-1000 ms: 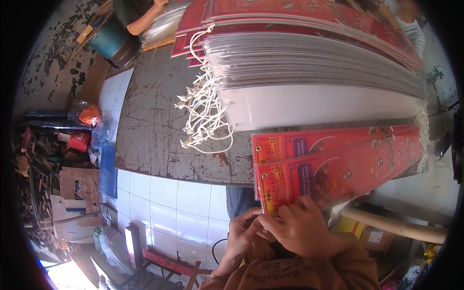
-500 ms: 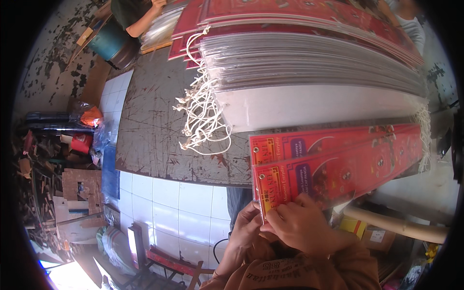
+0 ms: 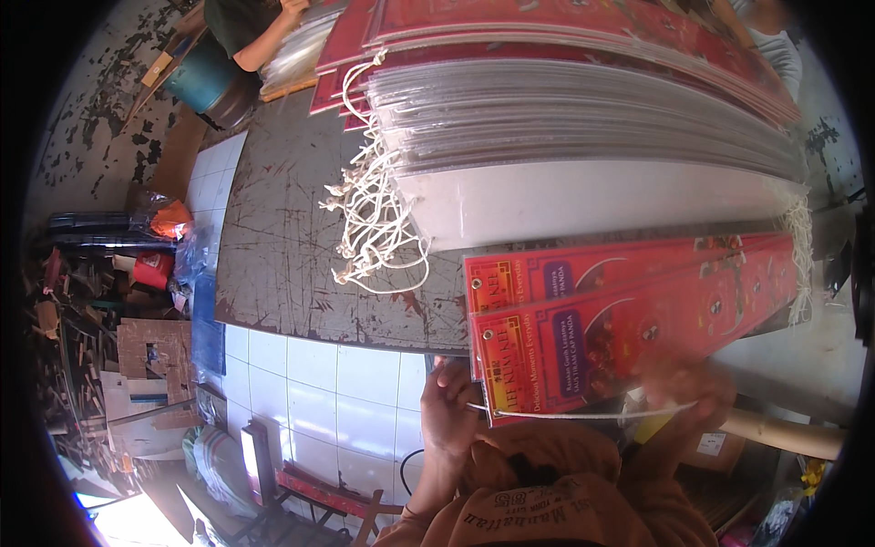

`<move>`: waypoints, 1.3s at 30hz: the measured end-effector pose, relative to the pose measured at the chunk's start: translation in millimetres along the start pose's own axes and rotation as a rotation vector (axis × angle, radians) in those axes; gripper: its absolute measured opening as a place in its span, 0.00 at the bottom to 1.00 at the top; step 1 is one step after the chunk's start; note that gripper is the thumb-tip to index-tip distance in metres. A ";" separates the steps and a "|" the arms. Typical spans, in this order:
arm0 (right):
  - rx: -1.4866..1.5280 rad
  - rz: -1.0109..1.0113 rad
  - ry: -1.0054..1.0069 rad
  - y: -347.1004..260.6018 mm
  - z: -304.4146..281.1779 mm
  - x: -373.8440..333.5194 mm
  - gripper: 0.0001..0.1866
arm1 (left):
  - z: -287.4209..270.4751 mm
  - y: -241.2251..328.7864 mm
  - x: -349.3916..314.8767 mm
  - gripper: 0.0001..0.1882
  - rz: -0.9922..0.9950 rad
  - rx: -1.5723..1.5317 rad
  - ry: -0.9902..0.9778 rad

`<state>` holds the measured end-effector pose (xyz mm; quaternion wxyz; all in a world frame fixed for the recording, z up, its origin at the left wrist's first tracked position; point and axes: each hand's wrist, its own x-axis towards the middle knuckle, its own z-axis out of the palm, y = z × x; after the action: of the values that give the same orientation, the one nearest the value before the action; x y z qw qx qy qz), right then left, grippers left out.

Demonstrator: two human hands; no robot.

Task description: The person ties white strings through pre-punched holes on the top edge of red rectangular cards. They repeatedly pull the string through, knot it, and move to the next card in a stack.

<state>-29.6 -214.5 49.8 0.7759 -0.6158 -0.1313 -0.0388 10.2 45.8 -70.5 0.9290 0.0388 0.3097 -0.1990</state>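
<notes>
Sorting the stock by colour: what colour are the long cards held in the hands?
Red with purple panels, clearest in the head view: long cards.

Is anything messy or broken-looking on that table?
Yes. The grey tabletop is badly scratched and worn. The white strings hanging off the end of the big stack of clear-wrapped sheets lie in a tangled heap. The red cards near the hands sit slanted, not lined up with that stack.

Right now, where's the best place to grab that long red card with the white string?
Probably the near short end of the long red card, from the person's side of the table. That end overhangs the edge, so fingers can pinch it top and bottom. The left hand is already there, and the white string stretches across to the blurred right hand.
</notes>
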 end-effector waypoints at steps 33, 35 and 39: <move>-0.916 0.095 -0.136 19.8 77.7 37.6 0.06 | 16.3 -14.2 -36.1 0.17 0.168 1.064 -0.273; -0.959 0.067 -0.131 26.4 79.0 36.2 0.06 | 19.3 -15.3 -38.5 0.16 0.145 0.992 -0.256; -1.014 -0.001 -0.086 31.1 83.1 40.0 0.07 | 19.0 -15.4 -38.7 0.15 0.157 0.962 -0.260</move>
<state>2.8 -122.7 47.7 0.3735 -0.9159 -0.1278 -0.0725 -13.4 41.3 -31.6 0.8489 0.4607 0.0609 -0.2518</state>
